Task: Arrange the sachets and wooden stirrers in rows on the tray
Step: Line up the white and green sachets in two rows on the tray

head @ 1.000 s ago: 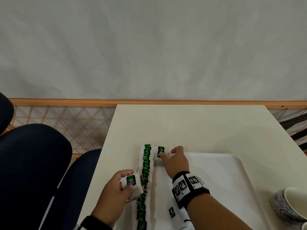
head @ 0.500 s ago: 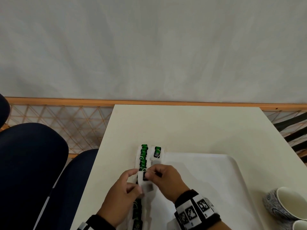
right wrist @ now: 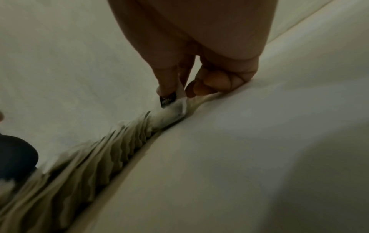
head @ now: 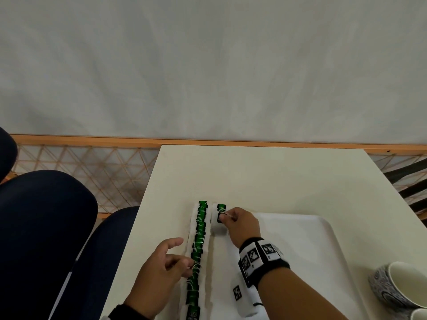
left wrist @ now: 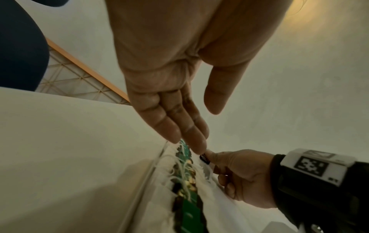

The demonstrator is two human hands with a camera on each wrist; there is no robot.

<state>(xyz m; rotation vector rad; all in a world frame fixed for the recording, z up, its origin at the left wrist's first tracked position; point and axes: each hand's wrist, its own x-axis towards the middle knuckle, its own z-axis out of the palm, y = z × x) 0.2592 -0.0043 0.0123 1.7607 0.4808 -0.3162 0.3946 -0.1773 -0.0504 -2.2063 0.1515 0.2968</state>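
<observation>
Two hands, one tray point(head: 307, 241), two rows of sachets, two cups at the lower right edge of the head view. Long row point(head: 198, 245) of overlapping sachets, too many and too tightly lapped to count, running up the tray's left edge, lower centre of the frame. Short row point(head: 219, 215) just right of it, two sachets visible, at its top end. No stirrers visible.

Right hand point(head: 240, 224) just right of the short row, thumb and forefinger clamped on the near sachet point(right wrist: 168, 98) by its dark label, other fingers curled onto the tray. Left hand point(head: 159, 271) at lower centre, left of the long row, fingers apart and nearly straight, holding nothing, tips close above the row; contact impossible to tell.

Sachets white, papery, zigzag-edged, with glossy green labels and thin white strings. Tray white, smooth, rounded rim. Surface point(head: 265, 172) cream, matt, rectangular. Front cup point(head: 379, 287) round, dark-patterned outside, pale inside. Right wrist banded in black with square printed markers.
</observation>
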